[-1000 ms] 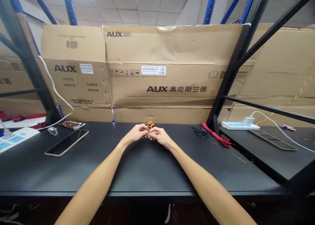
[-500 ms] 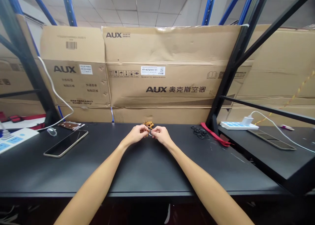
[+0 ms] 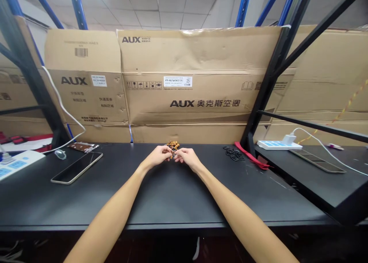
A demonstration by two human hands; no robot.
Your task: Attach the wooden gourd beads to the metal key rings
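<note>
Orange-brown round beads [image 3: 173,144] lie bunched on the black table [image 3: 169,194], just beyond my fingertips. My left hand [image 3: 159,156] is closed in a pinch at the near side of the bunch. Close beside it, thumb and fingers of my right hand [image 3: 187,158] pinch too. Something small, dark and thin shows between the two sets of fingertips, joined to or touching the beads. Its exact kind is too small to tell, and the fingers hide part of it.
Left of my arms lies a phone [image 3: 77,168], near a white power strip [image 3: 20,164] and a mouse-shaped item [image 3: 60,154]. Black rings [image 3: 234,154] and a red strap [image 3: 251,157] lie right. Cardboard [image 3: 186,113] walls the back; a black post [image 3: 266,83] rises at right.
The pale ring seen between my fingertips earlier is no longer plain. My right fingers have shifted slightly left and loosened a little; my left hand has barely moved.
</note>
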